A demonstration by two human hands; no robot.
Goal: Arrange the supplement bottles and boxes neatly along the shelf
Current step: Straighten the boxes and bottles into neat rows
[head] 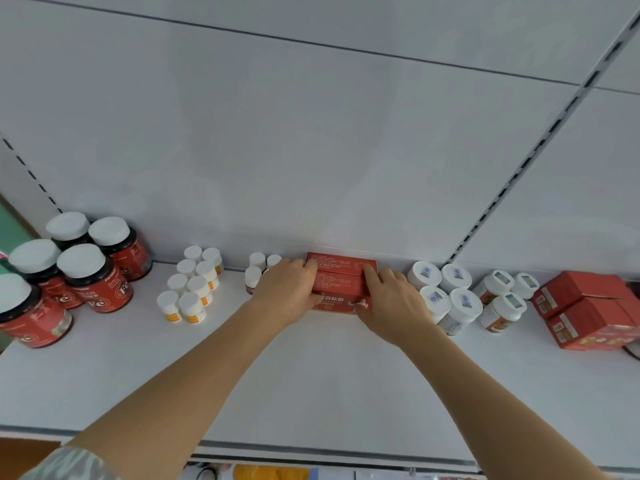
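Observation:
Two red boxes (341,282) stand one behind the other at the middle back of the white shelf (311,375), against the back panel. My left hand (289,289) grips their left side, thumb at the front and fingers on top. My right hand (389,299) grips the right side the same way. Behind my left hand stand a few small white-capped bottles (258,268), partly hidden by it.
Large red bottles with white caps (79,265) crowd the far left. Several small white bottles with orange labels (192,285) stand left of centre. White jars (446,292) and smaller jars (502,299) sit right of the boxes. More red boxes (588,310) lie at the far right.

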